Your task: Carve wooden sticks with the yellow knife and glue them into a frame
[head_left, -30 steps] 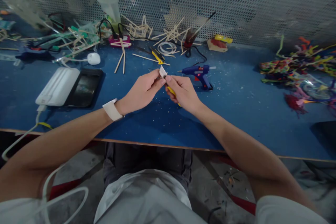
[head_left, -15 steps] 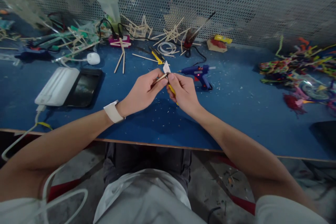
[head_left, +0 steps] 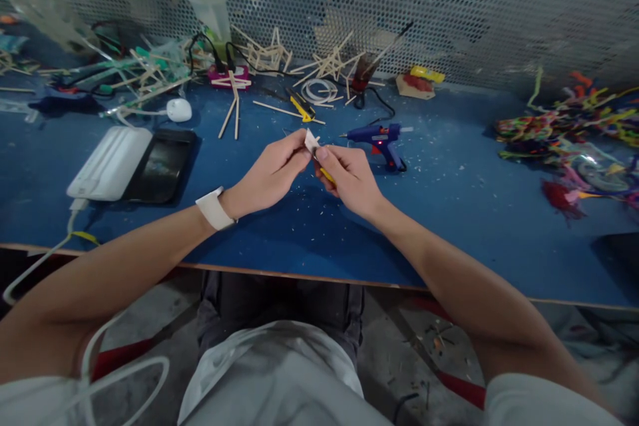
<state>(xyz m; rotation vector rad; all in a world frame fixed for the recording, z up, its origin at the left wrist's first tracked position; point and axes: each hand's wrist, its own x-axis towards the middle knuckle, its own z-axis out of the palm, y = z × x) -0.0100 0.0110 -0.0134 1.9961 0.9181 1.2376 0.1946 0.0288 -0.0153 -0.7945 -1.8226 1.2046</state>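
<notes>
My right hand (head_left: 349, 176) is closed around a yellow-handled cutter (head_left: 327, 175), whose pale blade (head_left: 311, 142) points up and left toward my other hand. My left hand (head_left: 274, 170) is closed, fingertips pinched near the blade; a small light tip, seemingly of a wooden stick, shows beside the blade, but most of the held piece is hidden. Just right of my hands a blue glue gun (head_left: 379, 138) lies on its side with a small red light on. Behind my hands are a second yellow cutter (head_left: 301, 106) and a thin wooden stick (head_left: 279, 110).
Stick structures (head_left: 264, 56) and a pink power block (head_left: 229, 78) stand along the mesh panel. A white power bank (head_left: 110, 163) and a black phone (head_left: 162, 166) lie at the left. Tangled colourful threads (head_left: 574, 126) are at the right. Small shavings dot the blue table (head_left: 449, 213).
The blade has tilted further left and lowered toward my left fingertips. The stick that showed between my left fingers is now mostly hidden. My left hand has turned slightly.
</notes>
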